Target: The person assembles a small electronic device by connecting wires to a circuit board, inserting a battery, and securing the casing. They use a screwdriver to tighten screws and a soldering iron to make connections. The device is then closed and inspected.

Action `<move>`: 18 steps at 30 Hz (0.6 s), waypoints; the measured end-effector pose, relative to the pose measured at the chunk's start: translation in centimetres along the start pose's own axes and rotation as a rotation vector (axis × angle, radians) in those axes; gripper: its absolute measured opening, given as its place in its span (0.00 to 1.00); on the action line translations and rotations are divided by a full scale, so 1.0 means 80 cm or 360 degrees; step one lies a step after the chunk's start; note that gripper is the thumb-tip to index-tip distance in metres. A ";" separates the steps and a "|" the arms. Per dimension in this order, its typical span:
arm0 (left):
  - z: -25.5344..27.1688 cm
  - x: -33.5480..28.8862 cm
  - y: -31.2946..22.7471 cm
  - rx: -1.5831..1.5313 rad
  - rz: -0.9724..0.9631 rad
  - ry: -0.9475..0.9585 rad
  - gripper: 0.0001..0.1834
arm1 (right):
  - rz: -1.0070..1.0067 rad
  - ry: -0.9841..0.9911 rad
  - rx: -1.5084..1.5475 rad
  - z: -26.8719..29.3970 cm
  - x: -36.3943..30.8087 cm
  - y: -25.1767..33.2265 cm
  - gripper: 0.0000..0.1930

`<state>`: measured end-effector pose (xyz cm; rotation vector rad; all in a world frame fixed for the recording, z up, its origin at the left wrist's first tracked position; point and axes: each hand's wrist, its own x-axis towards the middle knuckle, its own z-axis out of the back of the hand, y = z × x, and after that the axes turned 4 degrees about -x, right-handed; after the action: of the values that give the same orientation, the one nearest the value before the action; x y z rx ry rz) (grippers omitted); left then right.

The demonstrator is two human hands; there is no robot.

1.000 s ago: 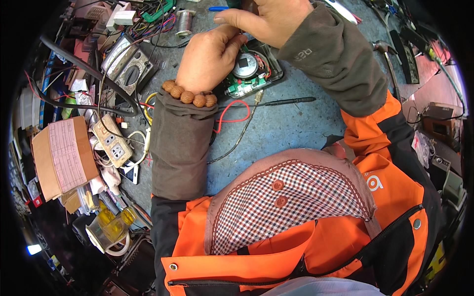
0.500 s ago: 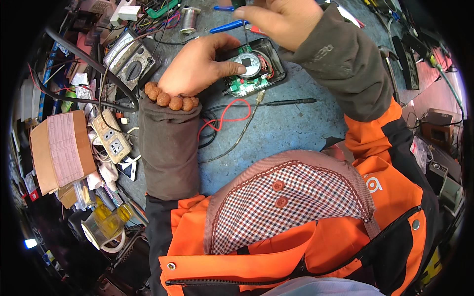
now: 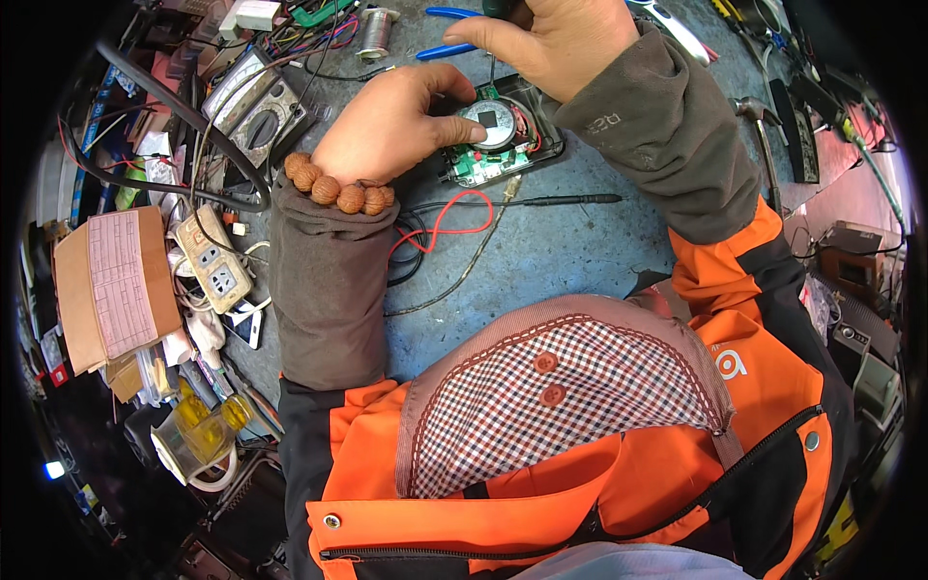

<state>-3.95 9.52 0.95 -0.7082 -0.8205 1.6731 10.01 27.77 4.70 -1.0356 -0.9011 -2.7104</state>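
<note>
An opened electronic device lies on the blue-grey bench. Its green circuit board (image 3: 476, 172) and round silver speaker (image 3: 503, 133) sit in a black plastic case (image 3: 553, 143). My left hand (image 3: 382, 126) grips the device from its left, thumb on the speaker's rim and the other fingers curled at the far edge. Above its far side, my right hand (image 3: 580, 48) is closed around the dark handle of a screwdriver (image 3: 498, 9). The thin shaft points down to the board's far edge; its tip is hard to make out.
Blue-handled pliers (image 3: 447, 50) and a solder spool (image 3: 375, 33) lie beyond the device. An analog multimeter (image 3: 259, 126) and a power strip (image 3: 213, 253) stand left. A red wire (image 3: 449, 215) and black probe (image 3: 570, 200) lie nearer; a hammer (image 3: 759, 111) rests at right.
My right hand has shifted slightly down in view, with the screwdriver still in it over the device's far edge. The left hand keeps its hold, and the view has shifted a little.
</note>
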 end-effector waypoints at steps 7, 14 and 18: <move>0.002 0.002 -0.002 -0.0051 0.0065 0.0047 0.22 | -0.0148 0.0112 0.0615 0.000 0.000 -0.013 0.35; 0.001 0.003 0.005 -0.0022 0.0004 0.0039 0.22 | -0.0051 0.0079 0.0150 0.007 0.004 0.002 0.36; 0.002 0.002 -0.003 -0.0005 0.0059 0.0047 0.22 | -0.0185 0.0046 0.0062 0.009 0.004 0.011 0.35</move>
<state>-3.98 9.67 1.26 -0.7526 -0.7937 1.6912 10.44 27.49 5.81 -0.9632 -1.0359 -2.7812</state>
